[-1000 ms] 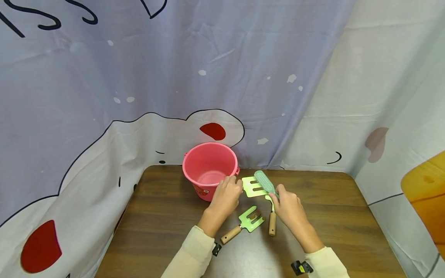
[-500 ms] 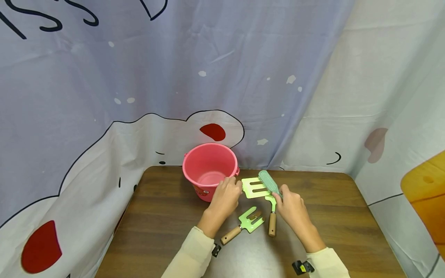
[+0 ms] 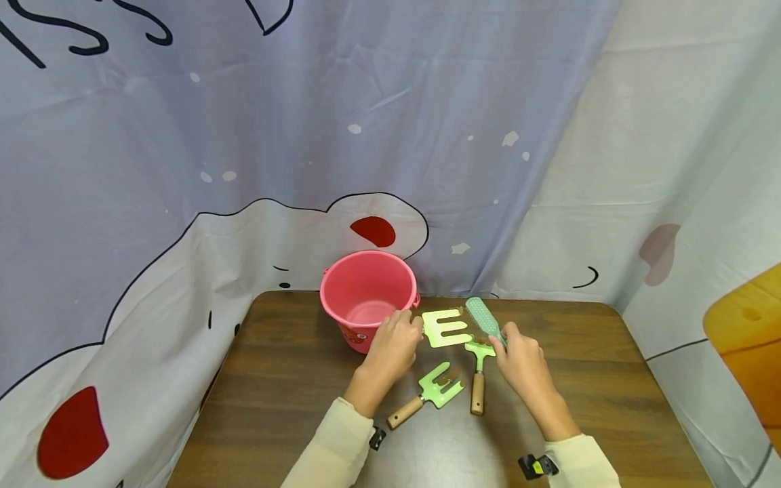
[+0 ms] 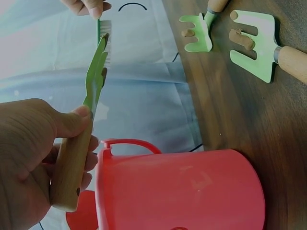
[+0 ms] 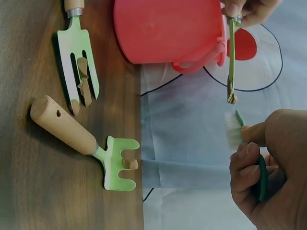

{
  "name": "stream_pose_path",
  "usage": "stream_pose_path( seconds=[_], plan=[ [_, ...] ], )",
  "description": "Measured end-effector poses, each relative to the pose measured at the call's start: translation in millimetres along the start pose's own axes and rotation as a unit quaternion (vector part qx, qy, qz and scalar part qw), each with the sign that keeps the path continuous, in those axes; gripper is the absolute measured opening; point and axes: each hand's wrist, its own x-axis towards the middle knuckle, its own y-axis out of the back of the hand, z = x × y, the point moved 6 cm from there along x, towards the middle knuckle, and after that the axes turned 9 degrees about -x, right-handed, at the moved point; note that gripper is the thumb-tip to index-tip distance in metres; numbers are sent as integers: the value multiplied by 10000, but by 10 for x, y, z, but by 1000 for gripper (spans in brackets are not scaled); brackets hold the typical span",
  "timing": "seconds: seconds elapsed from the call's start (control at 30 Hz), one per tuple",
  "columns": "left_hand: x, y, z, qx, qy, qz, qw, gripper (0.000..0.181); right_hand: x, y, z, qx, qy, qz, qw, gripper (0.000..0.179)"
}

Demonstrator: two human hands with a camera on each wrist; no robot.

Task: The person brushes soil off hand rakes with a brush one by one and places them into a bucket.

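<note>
Our left hand (image 3: pixel 393 342) grips a light-green, wooden-handled metal fork (image 3: pixel 431 330), aloft right of a pink plastic bucket (image 3: pixel 396 278) crowding it; our right hand (image 3: pixel 517 359) clasps a mint-green bristled brush (image 3: pixel 482 316) beside the tines. We'd best stroke outward. Nearer, a green metal rake (image 3: pixel 477 388) and second green fork (image 3: pixel 435 393) lie on the brown wooden counter (image 3: pixel 281 386).

Pink bucket (image 4: pixel 187 187), green tools, and a blue-lilac and white cloth (image 3: pixel 305 122).
The upper fork (image 3: pixel 430 329), lower fork (image 3: pixel 424 396) and small rake (image 5: pixel 91 143) have light-green heads with brown patches and tan wooden handles; the brush (image 3: pixel 483 317) is dotted sea green with whitish bristles. Brown wood grain covers the table (image 3: pixel 586 379); black outlines and red shapes mark the cloth.
</note>
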Motion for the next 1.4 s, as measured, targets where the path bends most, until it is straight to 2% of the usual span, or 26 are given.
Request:
stream_pose_path(
  seconds=[0.3,0.6,0.97,1.07,1.3,1.4],
  plan=[
    [-3,-24,-7,28,28,-15,10000,15,0,75,-51,190,74,141,9997,20],
    [12,-44,7,13,18,0,10000,15,-34,112,-229,587,69,-421,9974,17],
    [39,-40,30,154,-28,96,9998,15,-127,22,-464,822,364,-640,9939,17],
    [44,-28,42,155,-56,172,9997,14,-138,0,-506,744,448,-533,9948,15],
    [50,-13,65,250,-84,211,9994,15,-143,29,-522,420,686,202,9966,14],
    [50,-7,69,274,-88,214,9994,15,-132,50,-514,305,685,365,9965,13]
  ],
)
